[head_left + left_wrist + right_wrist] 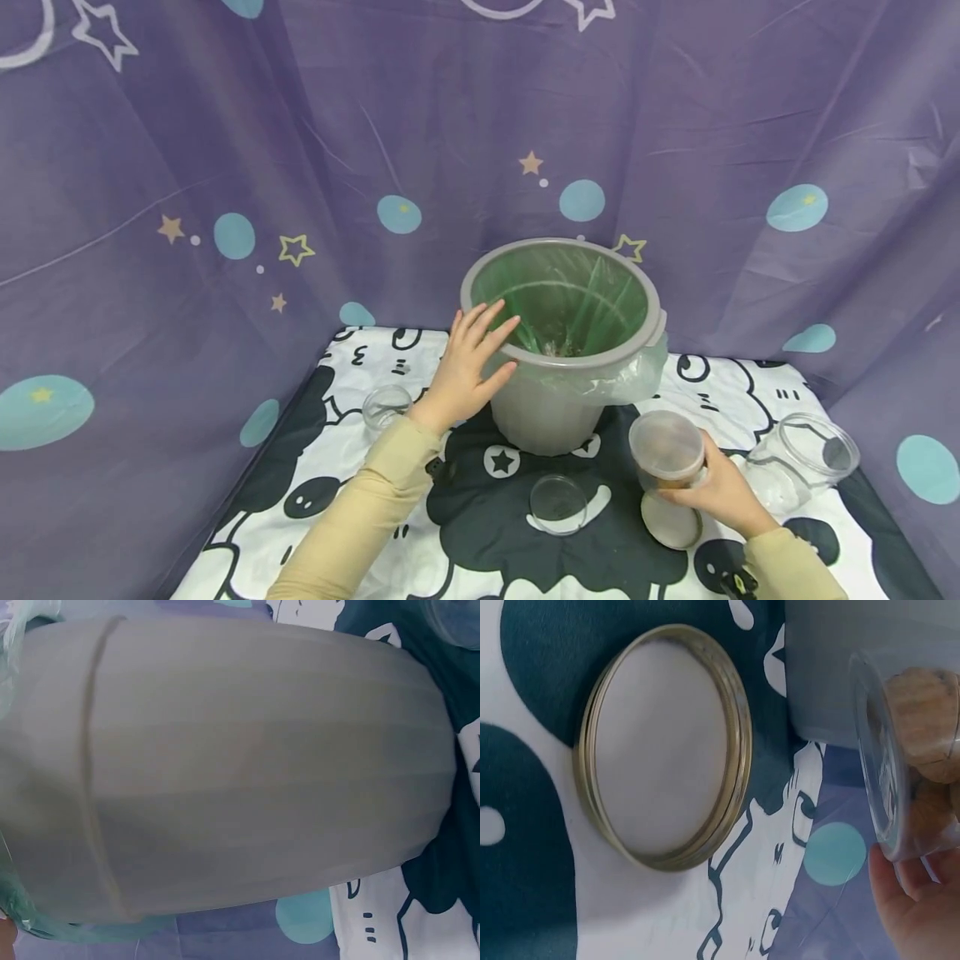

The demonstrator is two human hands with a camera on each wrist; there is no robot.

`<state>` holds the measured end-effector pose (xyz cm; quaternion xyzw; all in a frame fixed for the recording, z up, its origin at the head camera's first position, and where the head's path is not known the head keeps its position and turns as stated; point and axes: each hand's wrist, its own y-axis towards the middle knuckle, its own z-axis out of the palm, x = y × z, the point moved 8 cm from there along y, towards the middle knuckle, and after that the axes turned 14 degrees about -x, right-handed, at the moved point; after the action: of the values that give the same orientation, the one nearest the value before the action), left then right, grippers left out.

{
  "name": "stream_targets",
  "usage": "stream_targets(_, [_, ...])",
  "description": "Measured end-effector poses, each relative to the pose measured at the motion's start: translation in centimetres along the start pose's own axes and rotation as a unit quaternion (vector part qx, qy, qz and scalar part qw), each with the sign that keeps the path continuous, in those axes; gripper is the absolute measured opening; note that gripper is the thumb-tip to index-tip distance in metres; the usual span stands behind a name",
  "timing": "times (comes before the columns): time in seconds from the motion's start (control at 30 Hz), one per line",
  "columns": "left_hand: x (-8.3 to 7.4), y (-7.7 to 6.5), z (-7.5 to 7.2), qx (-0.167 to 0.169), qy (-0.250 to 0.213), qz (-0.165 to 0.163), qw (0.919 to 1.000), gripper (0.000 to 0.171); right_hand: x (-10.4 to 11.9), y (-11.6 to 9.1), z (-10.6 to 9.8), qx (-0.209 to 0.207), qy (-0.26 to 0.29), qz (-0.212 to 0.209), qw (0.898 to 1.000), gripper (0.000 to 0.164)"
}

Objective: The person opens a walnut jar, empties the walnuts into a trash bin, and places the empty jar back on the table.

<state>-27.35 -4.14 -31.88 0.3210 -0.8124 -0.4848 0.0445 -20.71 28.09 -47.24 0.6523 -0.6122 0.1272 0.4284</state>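
Observation:
A grey trash bin (551, 408) with a green bag liner (607, 308) stands at the back middle of the cloth; its ribbed side fills the left wrist view. My left hand (472, 362) lies at the bin's near left rim, fingers straight and spread. To the right of the bin, my right hand (716, 487) holds a clear plastic jar (663, 450) with a translucent top, above the cloth. Brown walnut-like pieces (926, 724) fill it in the right wrist view. Below the jar lies a round gold-rimmed lid (664, 750).
A clear round lid or dish (558, 504) lies in front of the bin. On the left stands a small clear jar (386, 407). At the right a larger clear jar (817, 446) lies beside a whitish clear item (780, 487). A purple curtain (450, 125) hangs behind.

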Motion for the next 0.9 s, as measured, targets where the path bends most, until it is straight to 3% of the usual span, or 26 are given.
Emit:
stream_targets(0.53, [-2.9,-3.1,-1.3,-0.044,0.007,0.060,0.9972,0.043,1.8,-0.7,1.9,0.021,0.031,-0.029,0.999,0.090])
stream_targets(0.73, [-3.6,-4.3,-1.8,-0.075,0.001,0.104,0.9917,0.041,2.7,-0.8,2.7,0.034,0.037,-0.041,0.998,0.091])
stream_targets(0.9, [-4.2,-5.4,-1.0,-0.050,-0.007,0.122,0.9912,0.035,3.3,-1.0,3.2,0.043,0.044,-0.049,0.997,0.092])
